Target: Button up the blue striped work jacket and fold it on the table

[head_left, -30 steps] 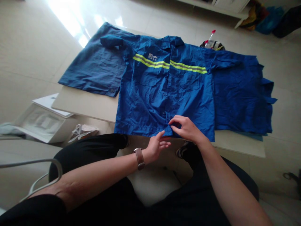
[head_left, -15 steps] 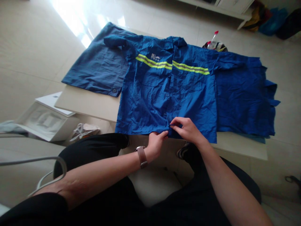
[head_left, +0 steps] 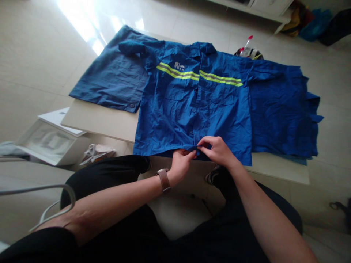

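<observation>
A bright blue work shirt with two yellow reflective stripes lies front-up on a low beige table, collar away from me. My left hand, with a brown watch strap on the wrist, pinches the shirt's bottom hem at the front opening. My right hand is closed on the same hem just to the right, fingertips meeting the left hand's. A darker blue garment lies under the shirt's left sleeve. More blue cloth spreads to the right.
A white open box and a crumpled bag sit on the floor at the left. A grey curved bar crosses the lower left. Beyond the table stands a bottle with a red cap; coloured bags lie at the far right.
My left hand went from open fingers below the hem to a pinch on the hem. The right hand stayed at the hem, and the edge is lifted slightly.
</observation>
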A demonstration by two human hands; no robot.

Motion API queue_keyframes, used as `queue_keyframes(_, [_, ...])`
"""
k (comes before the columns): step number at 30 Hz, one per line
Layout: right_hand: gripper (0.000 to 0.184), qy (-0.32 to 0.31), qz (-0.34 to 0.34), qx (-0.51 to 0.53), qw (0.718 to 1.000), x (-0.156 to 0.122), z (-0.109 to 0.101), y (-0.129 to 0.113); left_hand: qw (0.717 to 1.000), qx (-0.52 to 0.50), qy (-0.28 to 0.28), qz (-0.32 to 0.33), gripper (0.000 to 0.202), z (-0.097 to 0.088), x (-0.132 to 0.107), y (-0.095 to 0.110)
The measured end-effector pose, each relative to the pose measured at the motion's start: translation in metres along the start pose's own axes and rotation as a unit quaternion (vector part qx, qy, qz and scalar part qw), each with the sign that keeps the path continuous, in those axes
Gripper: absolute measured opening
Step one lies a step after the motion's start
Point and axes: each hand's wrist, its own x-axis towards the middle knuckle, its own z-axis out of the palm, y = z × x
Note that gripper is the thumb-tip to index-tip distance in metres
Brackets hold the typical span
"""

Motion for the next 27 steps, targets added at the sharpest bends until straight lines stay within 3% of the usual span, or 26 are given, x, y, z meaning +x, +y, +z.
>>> queue_keyframes(3, [0.009, 0.018, -0.006, -0.006, 1.000, 0.000, -0.001, -0.002, 1.000, 0.009, -0.004, 0.006, 0.017, 0.001, -0.002, 0.004])
queue_keyframes(12, [0.009, -0.010, -0.016, -0.016, 1.000, 0.001, 0.004, 0.001, 1.000, 0.004, -0.001, 0.004, 0.016, 0.001, -0.002, 0.004])
queue_keyframes(17, [0.006, -0.002, 0.001, 0.029, 1.000, 0.002, 0.003, 0.004, 0.999, -0.033, -0.019, -0.003, 0.014, 0.001, 0.000, 0.002])
queue_keyframes(24, [0.009, -0.041, 0.014, 0.030, 0.999, 0.000, 0.003, 0.004, 0.999, -0.020, -0.021, -0.017, 0.018, 0.000, 0.004, 0.000])
queue_keyframes(27, [0.028, -0.036, -0.015, -0.003, 0.999, -0.001, 0.005, 0.002, 1.000, -0.011, -0.021, 0.001, 0.012, 0.000, 0.008, -0.002])
